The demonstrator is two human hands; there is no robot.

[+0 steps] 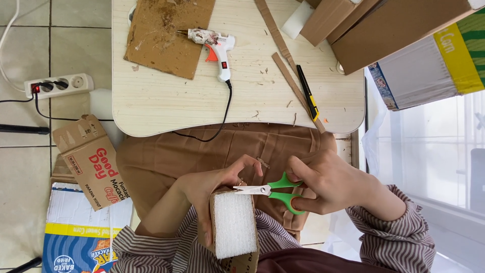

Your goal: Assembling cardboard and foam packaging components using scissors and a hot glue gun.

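Observation:
My left hand (214, 184) grips a small cardboard block with a white foam face (233, 223), held upright over my lap. My right hand (328, 182) holds green-handled scissors (273, 191), fingers through the loops. The blades point left and rest at the block's top edge, close to my left fingertips. I cannot tell whether the blades are cutting into the cardboard.
A low pale wooden table (151, 106) carries a white glue gun (214, 46) on a cardboard sheet (161, 40), cardboard strips (290, 81) and a black-yellow utility knife (308, 93). Cardboard boxes (389, 30) stand at the far right. A power strip (58, 85) and flattened cartons (91, 162) lie on the tiled floor, left.

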